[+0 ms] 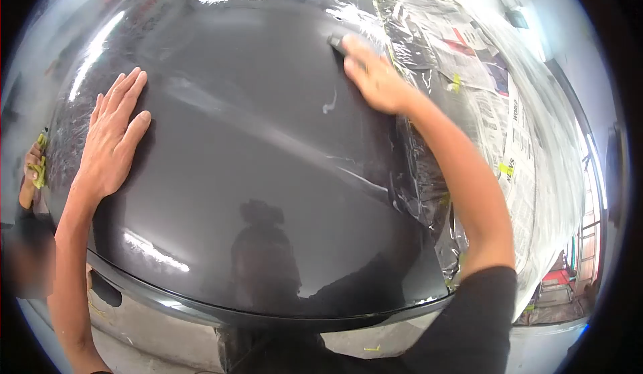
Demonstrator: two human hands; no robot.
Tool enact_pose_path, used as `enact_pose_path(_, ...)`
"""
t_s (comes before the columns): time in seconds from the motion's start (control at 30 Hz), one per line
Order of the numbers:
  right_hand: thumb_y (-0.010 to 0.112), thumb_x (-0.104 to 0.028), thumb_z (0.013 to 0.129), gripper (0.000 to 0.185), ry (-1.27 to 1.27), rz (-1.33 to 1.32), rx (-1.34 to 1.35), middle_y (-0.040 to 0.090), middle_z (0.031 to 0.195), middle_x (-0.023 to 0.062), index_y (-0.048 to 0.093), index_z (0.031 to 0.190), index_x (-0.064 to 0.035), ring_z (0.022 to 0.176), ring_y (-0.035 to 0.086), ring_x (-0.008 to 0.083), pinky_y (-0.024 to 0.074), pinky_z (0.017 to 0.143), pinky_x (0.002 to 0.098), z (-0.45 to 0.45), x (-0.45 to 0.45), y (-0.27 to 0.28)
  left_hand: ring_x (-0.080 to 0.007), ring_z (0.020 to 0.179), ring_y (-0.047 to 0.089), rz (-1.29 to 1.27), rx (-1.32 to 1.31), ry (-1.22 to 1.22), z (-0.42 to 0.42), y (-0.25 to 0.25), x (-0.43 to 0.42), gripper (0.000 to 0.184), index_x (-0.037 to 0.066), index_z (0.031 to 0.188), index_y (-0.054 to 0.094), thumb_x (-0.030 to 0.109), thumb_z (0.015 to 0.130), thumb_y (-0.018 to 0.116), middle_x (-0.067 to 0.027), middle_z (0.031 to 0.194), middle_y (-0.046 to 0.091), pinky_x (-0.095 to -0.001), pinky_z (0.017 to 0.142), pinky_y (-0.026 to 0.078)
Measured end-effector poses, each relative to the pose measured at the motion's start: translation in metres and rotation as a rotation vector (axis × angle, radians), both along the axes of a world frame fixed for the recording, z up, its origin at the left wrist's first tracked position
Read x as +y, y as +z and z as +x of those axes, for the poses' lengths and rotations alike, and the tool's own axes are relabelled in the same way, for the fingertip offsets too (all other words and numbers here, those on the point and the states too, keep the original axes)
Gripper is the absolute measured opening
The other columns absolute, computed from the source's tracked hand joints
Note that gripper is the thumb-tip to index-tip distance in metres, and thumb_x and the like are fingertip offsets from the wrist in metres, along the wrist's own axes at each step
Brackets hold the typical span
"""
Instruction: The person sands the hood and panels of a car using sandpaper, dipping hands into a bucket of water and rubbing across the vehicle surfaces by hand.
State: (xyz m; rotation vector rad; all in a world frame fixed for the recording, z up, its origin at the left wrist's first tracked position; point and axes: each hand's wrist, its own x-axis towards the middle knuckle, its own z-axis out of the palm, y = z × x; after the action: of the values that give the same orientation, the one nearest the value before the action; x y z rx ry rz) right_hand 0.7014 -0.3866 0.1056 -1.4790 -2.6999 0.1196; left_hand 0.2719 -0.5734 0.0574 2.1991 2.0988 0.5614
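Observation:
A large glossy dark panel (234, 133) fills the middle of the head view, with a pale hazy streak running diagonally across it. On its left part my left hand (115, 129) lies flat, fingers stretched out, holding nothing. Near the panel's upper right my right hand (378, 76) is closed round a small dark block (336, 42), which is pressed to the surface. That hand is slightly blurred, and its palm side is hidden.
Newspaper (492, 119) and clear plastic film (549, 139), held with yellow-green tape, cover the area right of the panel. At the far left, another person's hand (31, 159) holds a yellow-green cloth (40, 173). A red item (557, 279) stands at lower right.

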Motion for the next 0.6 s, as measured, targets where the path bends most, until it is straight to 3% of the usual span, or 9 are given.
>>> enact_pose_path(0.1, 0.026, -0.060, 0.107, 0.077, -0.342, 0.029, -0.055, 0.019, 0.174, 0.0117, 0.022, 0.166, -0.0102, 0.161, 0.015, 0.0302, 0.0115, 0.127, 0.0584, -0.029, 0.084, -0.006, -0.0275, 0.159, 0.021, -0.007, -0.021, 0.000, 0.002, 0.002, -0.004, 0.063, 0.009, 0.162, 0.034, 0.036, 0.106, 0.039, -0.0094, 0.168, 0.033, -0.0465, 0.131, 0.008)
enact_pose_path(0.2, 0.030, -0.055, 0.109, 0.076, -0.164, 0.041, -0.034, 0.019, 0.173, 0.0162, 0.021, 0.165, -0.0041, 0.161, 0.014, 0.0325, 0.0110, 0.128, 0.0584, -0.018, 0.042, -0.010, -0.0278, 0.159, 0.020, 0.002, 0.006, -0.015, -0.002, 0.000, -0.003, 0.062, 0.011, 0.163, 0.032, 0.033, 0.105, 0.039, -0.0088, 0.169, 0.031, -0.0457, 0.131, 0.007)
enact_pose_path(0.27, 0.035, -0.048, 0.110, 0.072, 0.066, 0.049, -0.015, 0.020, 0.172, 0.0177, 0.023, 0.164, -0.0020, 0.161, 0.015, 0.0327, 0.0125, 0.127, 0.0592, -0.007, -0.042, -0.005, -0.0279, 0.159, 0.020, 0.007, 0.013, -0.016, -0.004, -0.005, -0.001, 0.062, 0.013, 0.164, 0.032, 0.031, 0.105, 0.039, -0.0085, 0.169, 0.031, -0.0454, 0.131, 0.007)
enact_pose_path(0.33, 0.039, -0.041, 0.111, 0.065, 0.134, -0.022, -0.033, 0.024, 0.171, 0.0165, 0.025, 0.164, -0.0054, 0.160, 0.018, 0.0328, 0.0136, 0.127, 0.0593, 0.001, -0.091, 0.010, -0.0278, 0.159, 0.020, 0.001, 0.014, -0.006, -0.002, -0.002, -0.001, 0.062, 0.013, 0.164, 0.032, 0.031, 0.105, 0.039, -0.0084, 0.169, 0.031, -0.0455, 0.131, 0.007)
enact_pose_path(0.4, 0.039, -0.036, 0.111, 0.055, 0.107, 0.017, 0.067, 0.033, 0.168, 0.0124, 0.038, 0.160, -0.0126, 0.157, 0.026, 0.0329, 0.0161, 0.127, 0.0549, 0.017, -0.060, 0.007, -0.0274, 0.160, 0.020, -0.004, 0.005, -0.013, -0.002, -0.004, -0.001, 0.062, 0.012, 0.164, 0.032, 0.031, 0.105, 0.039, -0.0082, 0.170, 0.031, -0.0456, 0.131, 0.007)
enact_pose_path(0.5, 0.037, -0.038, 0.110, 0.055, -0.028, 0.145, 0.152, 0.045, 0.160, 0.0185, 0.047, 0.153, -0.0047, 0.151, 0.037, 0.0355, 0.0269, 0.124, 0.0500, 0.027, 0.068, -0.012, -0.0273, 0.160, 0.019, -0.008, -0.016, -0.007, -0.002, 0.000, 0.000, 0.062, 0.012, 0.164, 0.032, 0.032, 0.105, 0.039, -0.0082, 0.170, 0.031, -0.0461, 0.131, 0.006)
enact_pose_path(0.6, 0.034, -0.040, 0.109, 0.058, -0.199, 0.290, -0.014, 0.052, 0.152, 0.0227, 0.052, 0.145, 0.0012, 0.143, 0.046, 0.0388, 0.0356, 0.119, 0.0480, 0.000, 0.105, -0.019, -0.0274, 0.160, 0.018, -0.018, -0.024, 0.000, 0.000, 0.001, -0.002, 0.063, 0.011, 0.163, 0.032, 0.035, 0.106, 0.039, -0.0087, 0.170, 0.030, -0.0468, 0.131, 0.006)
